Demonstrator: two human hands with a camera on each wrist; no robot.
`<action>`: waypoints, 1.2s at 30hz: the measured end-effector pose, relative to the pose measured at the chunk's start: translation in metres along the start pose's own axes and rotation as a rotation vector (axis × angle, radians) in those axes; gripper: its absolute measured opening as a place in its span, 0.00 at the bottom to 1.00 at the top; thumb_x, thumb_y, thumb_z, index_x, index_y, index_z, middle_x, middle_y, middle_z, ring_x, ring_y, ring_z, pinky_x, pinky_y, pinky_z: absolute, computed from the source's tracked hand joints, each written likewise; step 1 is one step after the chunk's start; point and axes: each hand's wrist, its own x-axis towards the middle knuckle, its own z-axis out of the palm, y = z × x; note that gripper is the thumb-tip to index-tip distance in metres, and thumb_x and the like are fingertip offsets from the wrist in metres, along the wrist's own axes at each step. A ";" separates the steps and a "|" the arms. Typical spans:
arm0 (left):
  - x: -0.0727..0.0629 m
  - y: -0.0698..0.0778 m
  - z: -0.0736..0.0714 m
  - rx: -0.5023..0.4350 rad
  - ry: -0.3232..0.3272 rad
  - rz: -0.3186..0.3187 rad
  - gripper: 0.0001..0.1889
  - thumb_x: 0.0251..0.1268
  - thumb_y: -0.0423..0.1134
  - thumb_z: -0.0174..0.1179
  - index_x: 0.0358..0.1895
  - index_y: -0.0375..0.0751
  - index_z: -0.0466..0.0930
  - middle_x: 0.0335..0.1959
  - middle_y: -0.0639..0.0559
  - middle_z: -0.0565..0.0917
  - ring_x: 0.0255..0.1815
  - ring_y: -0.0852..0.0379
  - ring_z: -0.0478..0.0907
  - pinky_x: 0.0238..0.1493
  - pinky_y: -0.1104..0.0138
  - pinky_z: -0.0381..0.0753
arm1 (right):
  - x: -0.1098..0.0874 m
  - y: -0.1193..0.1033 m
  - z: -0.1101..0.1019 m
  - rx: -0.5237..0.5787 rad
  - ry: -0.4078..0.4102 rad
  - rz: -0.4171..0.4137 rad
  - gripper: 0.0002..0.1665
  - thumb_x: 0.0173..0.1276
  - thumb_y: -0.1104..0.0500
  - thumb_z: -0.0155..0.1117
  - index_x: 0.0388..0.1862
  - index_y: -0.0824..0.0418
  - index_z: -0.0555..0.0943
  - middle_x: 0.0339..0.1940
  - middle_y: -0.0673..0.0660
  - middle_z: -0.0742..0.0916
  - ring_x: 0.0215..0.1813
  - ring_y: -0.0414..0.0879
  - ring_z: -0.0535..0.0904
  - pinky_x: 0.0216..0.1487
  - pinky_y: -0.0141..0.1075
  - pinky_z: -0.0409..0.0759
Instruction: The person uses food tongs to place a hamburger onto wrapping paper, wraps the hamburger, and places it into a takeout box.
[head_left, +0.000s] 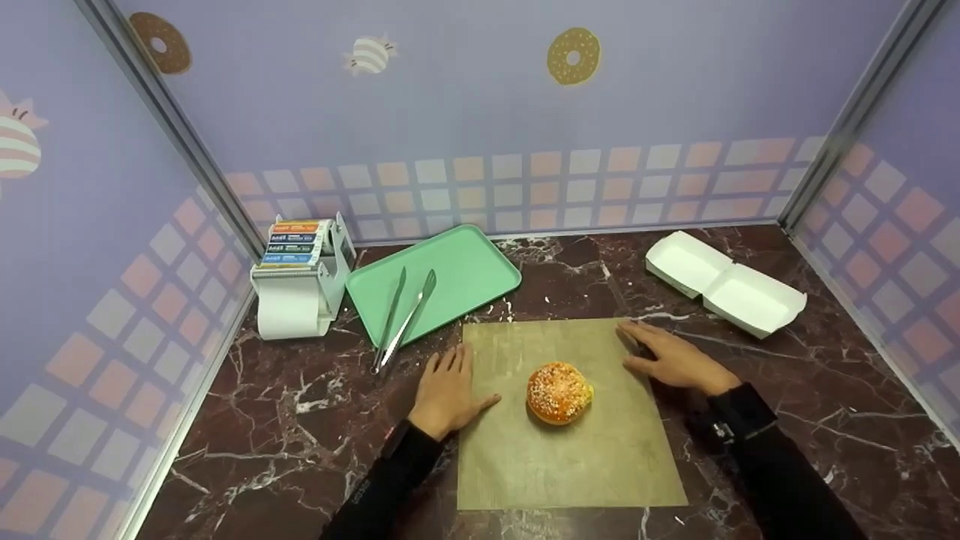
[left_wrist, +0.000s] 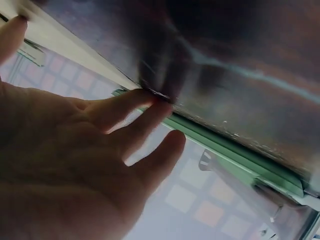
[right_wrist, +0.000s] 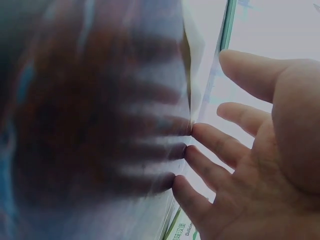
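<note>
My left hand and right hand, fingers extended, grip nothing at opposite edges of the paper, burger between them; probably readying to wrap, I'd next pinch an edge.

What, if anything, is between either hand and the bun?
Nothing visible. In the head view, only paper lies between the left hand and the bun, same from the right hand. The tray and box sit farther back, off both paths.
</note>
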 end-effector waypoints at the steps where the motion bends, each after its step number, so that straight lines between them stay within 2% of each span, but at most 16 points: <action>1: 0.000 0.001 0.000 0.005 -0.002 0.011 0.52 0.70 0.72 0.49 0.80 0.32 0.52 0.81 0.37 0.58 0.81 0.42 0.56 0.82 0.46 0.49 | 0.000 0.000 0.000 -0.004 -0.001 0.001 0.40 0.78 0.49 0.60 0.81 0.64 0.60 0.78 0.74 0.66 0.77 0.74 0.59 0.73 0.70 0.60; 6: -0.001 0.004 0.001 0.027 -0.002 0.064 0.48 0.73 0.69 0.48 0.81 0.33 0.52 0.81 0.42 0.59 0.81 0.46 0.56 0.82 0.47 0.49 | 0.000 0.001 -0.001 -0.007 -0.001 0.001 0.40 0.78 0.50 0.60 0.81 0.64 0.61 0.78 0.74 0.65 0.77 0.74 0.59 0.73 0.70 0.60; 10: 0.000 0.004 0.002 0.003 0.013 0.092 0.47 0.73 0.65 0.51 0.81 0.33 0.52 0.81 0.41 0.60 0.81 0.46 0.57 0.82 0.47 0.50 | 0.000 0.001 -0.001 -0.010 0.004 0.001 0.40 0.78 0.49 0.60 0.81 0.64 0.61 0.78 0.75 0.65 0.76 0.74 0.59 0.73 0.69 0.60; 19: -0.002 0.005 0.001 -0.026 0.001 0.029 0.52 0.70 0.68 0.53 0.80 0.28 0.49 0.80 0.32 0.56 0.81 0.38 0.54 0.82 0.49 0.51 | 0.000 0.000 0.000 -0.005 0.002 0.005 0.40 0.78 0.49 0.60 0.81 0.63 0.61 0.77 0.74 0.66 0.76 0.74 0.60 0.73 0.70 0.60; 23: -0.003 0.009 0.002 -0.012 0.017 0.052 0.51 0.72 0.66 0.54 0.80 0.29 0.48 0.80 0.33 0.59 0.80 0.39 0.57 0.82 0.49 0.51 | 0.000 -0.001 0.000 -0.021 0.001 0.016 0.40 0.77 0.49 0.60 0.81 0.63 0.61 0.78 0.74 0.65 0.77 0.74 0.59 0.74 0.69 0.59; 26: -0.003 0.010 0.003 -0.026 0.050 0.087 0.49 0.72 0.62 0.57 0.80 0.30 0.49 0.77 0.36 0.66 0.78 0.41 0.61 0.81 0.48 0.53 | -0.001 -0.001 0.001 -0.021 0.001 0.025 0.40 0.77 0.50 0.60 0.81 0.63 0.61 0.78 0.74 0.65 0.77 0.73 0.58 0.74 0.69 0.59; 29: -0.002 0.010 0.003 -0.076 0.086 0.141 0.48 0.68 0.57 0.64 0.81 0.33 0.51 0.73 0.39 0.72 0.77 0.40 0.64 0.80 0.46 0.55 | -0.003 0.000 0.002 -0.012 -0.009 0.031 0.40 0.78 0.50 0.60 0.81 0.63 0.60 0.78 0.75 0.64 0.78 0.73 0.57 0.74 0.69 0.58; 31: -0.001 0.009 0.002 -0.150 0.098 0.182 0.48 0.65 0.52 0.68 0.82 0.38 0.52 0.72 0.40 0.74 0.77 0.39 0.63 0.79 0.44 0.56 | -0.003 0.001 0.003 -0.008 -0.015 0.028 0.40 0.78 0.49 0.60 0.81 0.63 0.60 0.78 0.75 0.64 0.78 0.73 0.57 0.74 0.70 0.58; 33: 0.001 0.008 -0.001 -0.257 0.092 0.223 0.50 0.64 0.47 0.70 0.83 0.44 0.48 0.75 0.41 0.70 0.77 0.38 0.62 0.79 0.45 0.57 | -0.003 0.001 0.002 0.001 -0.013 0.024 0.40 0.78 0.49 0.60 0.81 0.63 0.60 0.78 0.75 0.64 0.78 0.74 0.57 0.73 0.70 0.58; 36: 0.004 0.006 -0.006 -0.459 0.101 0.293 0.54 0.62 0.37 0.71 0.85 0.50 0.41 0.81 0.42 0.59 0.78 0.39 0.61 0.78 0.47 0.61 | -0.003 0.001 0.001 0.005 0.006 0.019 0.41 0.78 0.49 0.60 0.81 0.63 0.60 0.78 0.74 0.64 0.77 0.74 0.58 0.73 0.70 0.59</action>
